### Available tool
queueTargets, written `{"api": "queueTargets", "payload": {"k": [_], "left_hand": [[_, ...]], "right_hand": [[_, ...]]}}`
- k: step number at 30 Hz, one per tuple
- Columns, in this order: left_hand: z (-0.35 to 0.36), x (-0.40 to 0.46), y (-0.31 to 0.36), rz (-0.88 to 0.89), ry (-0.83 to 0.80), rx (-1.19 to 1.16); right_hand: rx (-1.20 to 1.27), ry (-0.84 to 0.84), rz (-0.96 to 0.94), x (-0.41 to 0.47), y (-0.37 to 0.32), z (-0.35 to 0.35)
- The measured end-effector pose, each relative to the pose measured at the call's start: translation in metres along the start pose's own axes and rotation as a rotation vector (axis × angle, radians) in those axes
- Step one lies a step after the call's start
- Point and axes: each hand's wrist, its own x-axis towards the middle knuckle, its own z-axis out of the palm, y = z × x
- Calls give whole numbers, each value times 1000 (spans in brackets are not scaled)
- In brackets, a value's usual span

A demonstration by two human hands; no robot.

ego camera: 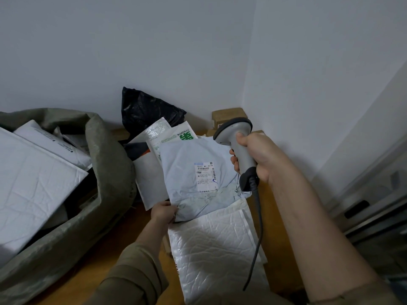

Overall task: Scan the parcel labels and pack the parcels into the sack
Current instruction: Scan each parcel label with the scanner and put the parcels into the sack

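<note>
While left hand (164, 213) pinches parcel (198, 172), right hand (256, 157) grips scanner (239, 146).

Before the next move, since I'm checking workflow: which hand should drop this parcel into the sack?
Left. The left hand already grips the parcel, and the sack lies on that side. The right hand holds the scanner.

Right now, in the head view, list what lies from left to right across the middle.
sack → left hand → grey parcel → scanner in the right hand
</note>
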Motion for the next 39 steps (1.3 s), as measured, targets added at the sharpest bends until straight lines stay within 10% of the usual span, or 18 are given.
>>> {"api": "queueTargets", "payload": {"k": [16, 27, 34, 39], "left_hand": [[9, -17, 20, 79, 22, -24], [-7, -44, 44, 514, 62, 22], [-69, -65, 81, 911, 564, -199], [-130, -65, 92, 765, 917, -529]], "right_hand": [[1, 21, 46, 2, 4, -2], [80, -26, -68, -3, 4, 15], [145, -44, -116, -10, 7, 56], [57, -124, -31, -5, 20, 81]]}}
